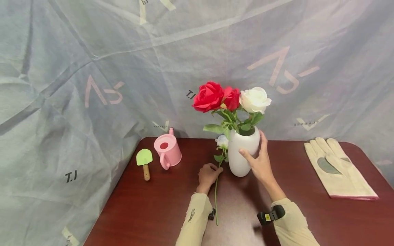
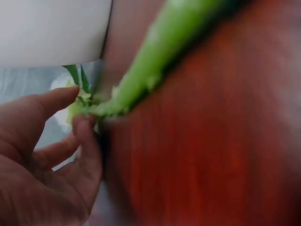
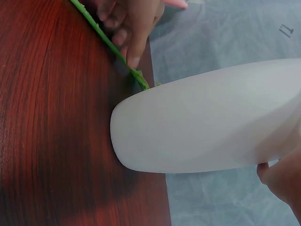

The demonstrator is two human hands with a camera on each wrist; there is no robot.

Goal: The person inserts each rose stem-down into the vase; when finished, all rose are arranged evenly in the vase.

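Observation:
My left hand [image 1: 208, 176] pinches the green stem [image 1: 216, 201] of a white rose [image 1: 221, 141] lying along the table, its bloom partly hidden behind the vase. In the left wrist view, thumb and fingers [image 2: 87, 136] meet at the stem just below the bloom. With my right hand [image 1: 261, 165] I grip a white vase [image 1: 241, 155] from its right side, thumb across the front. Two red roses [image 1: 209, 97] and another white rose [image 1: 254, 100] stand in the vase. The right wrist view shows the vase's smooth side [image 3: 202, 122] and the left hand [image 3: 134, 28] beyond.
On the left of the dark red table [image 1: 147, 212] are a pink watering can [image 1: 172, 150] and a small green trowel [image 1: 144, 157] with a wooden handle. Pale work gloves [image 1: 341, 171] lie at the right. A grey sheet [image 1: 184, 51] hangs behind the table.

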